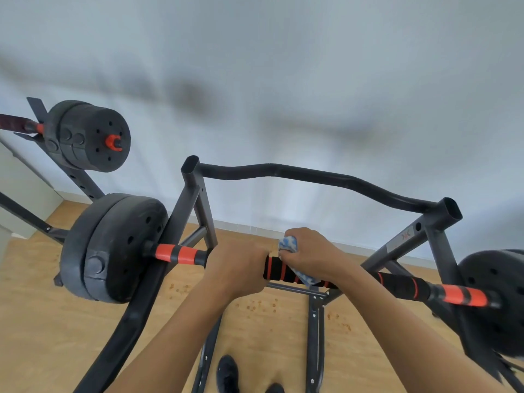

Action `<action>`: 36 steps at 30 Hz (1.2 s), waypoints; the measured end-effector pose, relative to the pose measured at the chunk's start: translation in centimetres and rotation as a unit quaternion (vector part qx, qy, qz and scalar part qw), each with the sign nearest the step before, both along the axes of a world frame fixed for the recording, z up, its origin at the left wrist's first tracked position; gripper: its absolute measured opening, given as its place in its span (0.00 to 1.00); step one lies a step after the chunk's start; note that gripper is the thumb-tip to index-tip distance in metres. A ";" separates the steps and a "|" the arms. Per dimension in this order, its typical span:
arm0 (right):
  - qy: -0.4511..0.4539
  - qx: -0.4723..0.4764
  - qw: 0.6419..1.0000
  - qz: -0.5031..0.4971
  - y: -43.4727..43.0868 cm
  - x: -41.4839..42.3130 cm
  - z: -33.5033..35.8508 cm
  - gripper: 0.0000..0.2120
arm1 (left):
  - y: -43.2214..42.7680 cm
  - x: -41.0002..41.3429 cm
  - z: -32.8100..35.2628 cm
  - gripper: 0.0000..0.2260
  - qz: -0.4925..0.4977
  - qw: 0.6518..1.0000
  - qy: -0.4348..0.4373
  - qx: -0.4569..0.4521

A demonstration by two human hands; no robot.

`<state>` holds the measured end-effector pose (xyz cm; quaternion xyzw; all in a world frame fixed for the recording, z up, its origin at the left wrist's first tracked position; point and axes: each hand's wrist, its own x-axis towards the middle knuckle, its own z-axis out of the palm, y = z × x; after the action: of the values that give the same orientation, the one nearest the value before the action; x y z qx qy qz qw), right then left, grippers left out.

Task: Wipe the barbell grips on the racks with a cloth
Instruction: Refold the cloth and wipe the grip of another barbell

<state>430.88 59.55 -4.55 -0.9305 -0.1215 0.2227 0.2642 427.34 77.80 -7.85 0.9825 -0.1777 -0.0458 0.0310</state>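
Observation:
A barbell lies across a dark metal rack (198, 199), its black foam grip (279, 272) ringed with red stripes and its ends banded in orange. My left hand (236, 269) grips the bar just left of the foam grip. My right hand (310, 252) holds a blue and white cloth (287, 245) bunched against the grip, and part of the cloth hangs below the bar. Black weight plates sit at the left end (113, 248) and the right end (493, 302).
A second barbell with black plates (93, 134) rests on a taller rack at the upper left. A curved crossbar (312, 177) joins the near rack's two posts behind the bar. Wooden floor lies below, with my shoes (226, 373) near the rack's base.

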 end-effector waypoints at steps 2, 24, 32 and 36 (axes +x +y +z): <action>0.016 0.002 1.000 -0.003 0.1 0.3 -0.1 0.10 | -0.1 -0.4 0.0 0.10 -0.004 1.000 -0.026 0.006; -0.230 0.020 0.972 0.033 -4.3 -3.7 -2.5 0.06 | -3.4 -1.7 -1.3 0.09 0.035 0.993 -0.080 -0.074; -0.231 0.049 0.971 0.039 -4.4 -2.8 -2.7 0.12 | -2.7 2.6 1.4 0.08 -0.018 0.993 0.114 -0.034; -0.237 0.036 0.970 0.031 -4.4 -1.9 -2.7 0.12 | -2.9 2.3 0.0 0.09 -0.049 0.998 -0.013 -0.022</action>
<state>428.99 55.15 -7.23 -0.9424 -0.2171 -0.0008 0.2544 429.67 74.87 -7.87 0.9722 -0.2272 -0.0302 0.0480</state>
